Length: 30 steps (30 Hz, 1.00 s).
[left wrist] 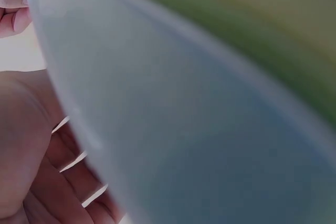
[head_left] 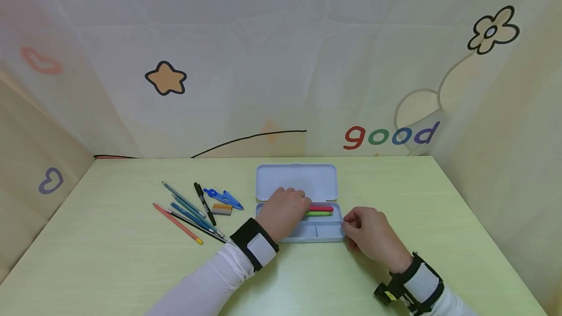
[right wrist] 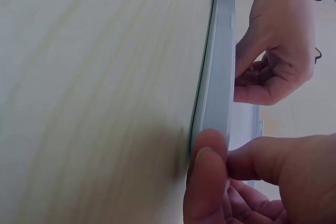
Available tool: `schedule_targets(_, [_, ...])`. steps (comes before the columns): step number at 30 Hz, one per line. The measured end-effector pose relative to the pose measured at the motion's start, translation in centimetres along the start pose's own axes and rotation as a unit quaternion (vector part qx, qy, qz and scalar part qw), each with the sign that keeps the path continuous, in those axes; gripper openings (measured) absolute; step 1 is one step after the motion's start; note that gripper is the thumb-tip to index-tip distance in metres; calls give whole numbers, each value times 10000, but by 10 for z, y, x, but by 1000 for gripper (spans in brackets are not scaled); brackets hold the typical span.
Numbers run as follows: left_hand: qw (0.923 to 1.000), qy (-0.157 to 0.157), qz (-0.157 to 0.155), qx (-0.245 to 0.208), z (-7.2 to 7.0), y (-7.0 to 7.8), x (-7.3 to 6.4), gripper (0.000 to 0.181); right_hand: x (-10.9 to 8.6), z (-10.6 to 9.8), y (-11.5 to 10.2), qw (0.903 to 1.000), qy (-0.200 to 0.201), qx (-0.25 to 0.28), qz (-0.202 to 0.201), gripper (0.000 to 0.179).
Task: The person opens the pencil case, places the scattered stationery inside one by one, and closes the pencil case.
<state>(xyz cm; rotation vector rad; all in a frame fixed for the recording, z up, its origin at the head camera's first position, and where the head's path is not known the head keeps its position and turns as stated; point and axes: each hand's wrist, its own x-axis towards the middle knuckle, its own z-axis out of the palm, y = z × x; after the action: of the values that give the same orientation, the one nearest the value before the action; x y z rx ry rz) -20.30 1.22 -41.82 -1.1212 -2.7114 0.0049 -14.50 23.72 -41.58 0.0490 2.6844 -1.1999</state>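
Note:
An open light-blue pencil case (head_left: 329,231) lies on the table, its lid (head_left: 296,179) folded back. My left hand (head_left: 283,212) reaches over the case's rear compartment with bent fingers; their tips are hidden in the head view. Just right of it, the ends of a red pen (head_left: 322,208) and a green pen (head_left: 319,213) show inside. In the right wrist view, the left hand (right wrist: 281,45) is curled above the case wall (right wrist: 220,72). At the case's right end, my right hand (head_left: 371,233) pinches the edge between thumb and finger.
Left of the case lie several pencils (head_left: 189,206), a pinkish pencil (head_left: 177,223) with a yellow end, a black marker (head_left: 204,204), a blue compass (head_left: 224,198) and an orange-and-grey eraser (head_left: 221,209). A printed curtain (head_left: 281,72) stands behind the table.

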Motion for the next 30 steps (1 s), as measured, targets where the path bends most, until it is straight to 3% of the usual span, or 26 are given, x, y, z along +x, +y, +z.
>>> schedule_targets(24, [9997, -130, -181, -73, 0, -1, -4, 14, -1, 1, 0, 10000, 56, 13, -19, 6])
schedule_targets(30, [9999, 17, -131, -52, -2, -4, -8, 12, -1, 1, 0, 10000, 56, -21, -46, 6])
